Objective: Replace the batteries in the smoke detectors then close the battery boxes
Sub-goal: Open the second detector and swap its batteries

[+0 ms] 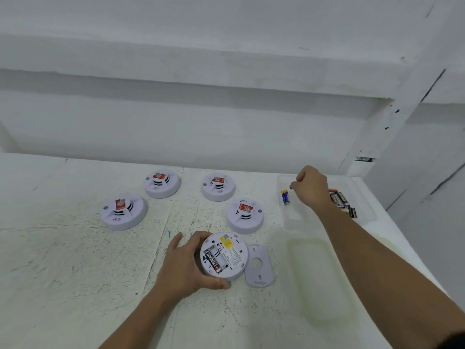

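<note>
My left hand (187, 267) grips a white smoke detector (226, 255) that lies back-up on the table, its battery bay uncovered. One black battery (213, 260) sits in the bay; the slot beside it is bare. The detector's loose back plate (259, 265) lies just right of it. My right hand (310, 188) hovers over a clear tray (292, 222), fingers pinched on a small dark thing, apparently a battery end. A blue and yellow battery (285, 196) lies in the tray's left compartment. Several black batteries (342, 200) are piled in its right compartment.
Several more white smoke detectors with red stickers stand face-up behind: far left (123, 211), back left (162, 183), back middle (218, 186), and near middle (245, 215). A clear tray lid (319, 278) lies at the near right. A white wall rises behind the table.
</note>
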